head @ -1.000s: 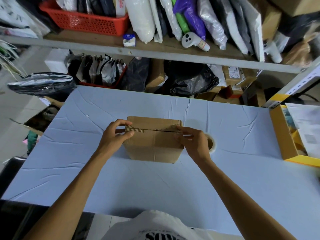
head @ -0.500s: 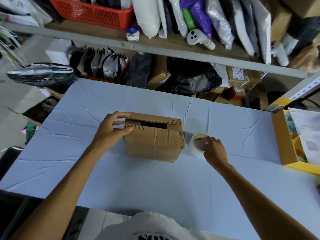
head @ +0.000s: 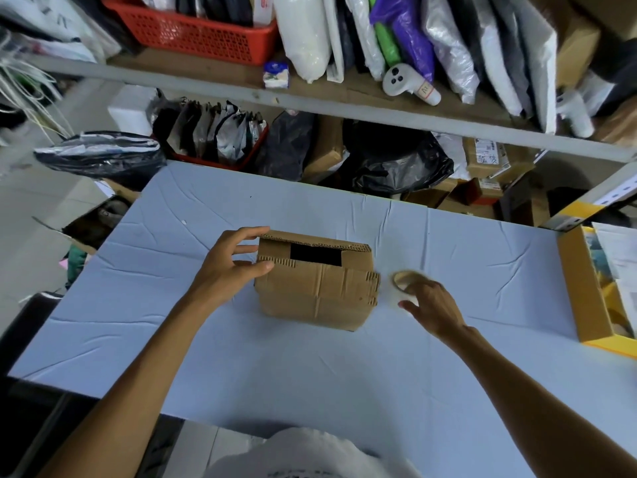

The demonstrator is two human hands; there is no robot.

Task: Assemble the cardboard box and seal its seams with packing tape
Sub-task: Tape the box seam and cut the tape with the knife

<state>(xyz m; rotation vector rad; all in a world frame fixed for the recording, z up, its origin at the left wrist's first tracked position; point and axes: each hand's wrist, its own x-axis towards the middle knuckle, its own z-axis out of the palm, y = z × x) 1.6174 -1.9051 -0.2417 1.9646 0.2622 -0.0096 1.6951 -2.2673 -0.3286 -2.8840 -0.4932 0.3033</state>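
The left hand's fingers (head: pixel 253 232) are spread wide across the left end of the cardboard box (head: pixel 317 298), forefinger hooked over the far flap and thumb pressed on the near one, so the left hand (head: pixel 229 267) pinches that end together. The right hand's fingers (head: pixel 412 288) reach onto the tape roll (head: pixel 401 278) just right of the box. The roll is motion-blurred, and I cannot tell whether they have closed on it or only touch its rim.

A second ago both hands held the top flaps (head: pixel 310 270) shut with only a thin seam between them. The right hand (head: pixel 432 307) has since left the box for the tape, and the flaps have sprung apart, leaving a dark gap along the top. The seam will likely need pressing closed again before any tape goes on.

The box sits mid-surface on the pale blue surface (head: pixel 275 374), with a yellow-edged tray (head: pixel 582 288) at the right edge.
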